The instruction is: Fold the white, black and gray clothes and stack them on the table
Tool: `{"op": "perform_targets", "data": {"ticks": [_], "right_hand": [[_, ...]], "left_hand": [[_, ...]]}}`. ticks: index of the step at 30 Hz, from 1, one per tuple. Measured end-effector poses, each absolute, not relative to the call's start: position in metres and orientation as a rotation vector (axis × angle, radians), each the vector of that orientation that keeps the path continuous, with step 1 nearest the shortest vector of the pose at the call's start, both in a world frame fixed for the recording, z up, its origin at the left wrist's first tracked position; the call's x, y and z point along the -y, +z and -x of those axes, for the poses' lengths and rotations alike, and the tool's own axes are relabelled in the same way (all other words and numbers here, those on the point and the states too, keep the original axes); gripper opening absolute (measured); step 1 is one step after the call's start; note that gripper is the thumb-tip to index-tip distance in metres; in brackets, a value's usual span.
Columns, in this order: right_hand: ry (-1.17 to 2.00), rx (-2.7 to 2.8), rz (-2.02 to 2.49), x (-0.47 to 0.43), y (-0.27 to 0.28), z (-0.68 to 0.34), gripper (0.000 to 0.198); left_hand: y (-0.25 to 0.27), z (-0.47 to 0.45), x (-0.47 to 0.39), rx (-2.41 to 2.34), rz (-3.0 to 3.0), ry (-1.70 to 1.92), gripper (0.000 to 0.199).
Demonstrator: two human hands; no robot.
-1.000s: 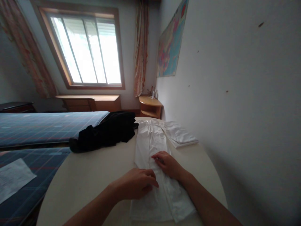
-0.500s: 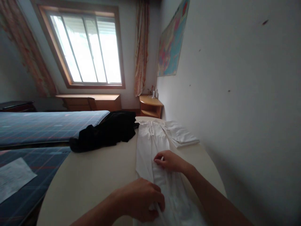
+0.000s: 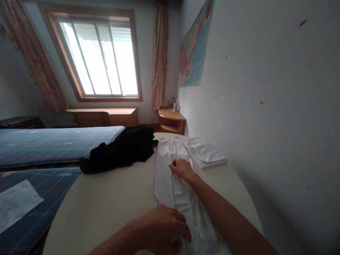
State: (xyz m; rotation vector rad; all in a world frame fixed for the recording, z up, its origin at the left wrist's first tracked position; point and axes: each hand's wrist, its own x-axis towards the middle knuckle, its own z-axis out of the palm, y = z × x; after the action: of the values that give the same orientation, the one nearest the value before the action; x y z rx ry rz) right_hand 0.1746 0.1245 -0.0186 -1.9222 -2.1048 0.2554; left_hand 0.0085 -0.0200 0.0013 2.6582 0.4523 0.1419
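A long white garment (image 3: 163,180), its kind unclear, lies lengthwise over the round cream table (image 3: 111,198), with creases and a lengthwise edge down its middle. My right hand (image 3: 183,168) is closed in a pinch on that edge, about halfway up the cloth. Nearer to me, my left hand (image 3: 162,228) bends its fingers and thumb down around the garment's lower part; the fingertips are partly hidden. Folded white cloth (image 3: 207,154) lies at the garment's upper right. To the left of its top is a bunched black garment (image 3: 122,150).
Left of the table are blue plaid mattresses (image 3: 61,141) with a sheet of paper (image 3: 20,203) on the nearer one. A white wall (image 3: 265,141) runs along the right. A wooden corner shelf (image 3: 171,115) and a desk (image 3: 122,115) stand beyond.
My right hand has moved up the white garment, away from me and slightly left. My left hand has shifted a little to the right and stays low on the cloth.
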Motion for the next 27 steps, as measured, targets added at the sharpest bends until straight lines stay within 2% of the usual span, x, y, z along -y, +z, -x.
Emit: {"op": "perform_targets", "data": {"ticks": [5, 12, 17, 21, 25, 27], "right_hand": [[0.294, 2.038, 1.922, -0.131, -0.023, -0.168, 0.024], [0.276, 1.93, 1.895, -0.136, -0.02, -0.176, 0.02], [0.322, 1.963, 1.83, -0.135, -0.027, -0.181, 0.025], [0.375, 2.008, 1.761, -0.132, -0.031, -0.183, 0.035], [0.346, 2.063, 1.648, -0.127, -0.033, -0.186, 0.066], [0.284, 2.133, 1.557, -0.122, -0.033, -0.188, 0.074]], "left_hand": [[0.002, -0.004, 0.014, -0.562, -2.722, 0.151, 0.027], [0.003, -0.008, 0.014, -0.425, -2.751, 0.258, 0.021], [-0.005, -0.011, 0.012, -0.419, -2.784, 0.235, 0.018], [-0.008, -0.013, 0.014, -0.394, -2.761, 0.23, 0.016], [-0.001, -0.01, 0.014, -0.444, -2.664, 0.241, 0.033], [0.003, -0.004, 0.008, -0.523, -2.627, 0.289, 0.033]]}}
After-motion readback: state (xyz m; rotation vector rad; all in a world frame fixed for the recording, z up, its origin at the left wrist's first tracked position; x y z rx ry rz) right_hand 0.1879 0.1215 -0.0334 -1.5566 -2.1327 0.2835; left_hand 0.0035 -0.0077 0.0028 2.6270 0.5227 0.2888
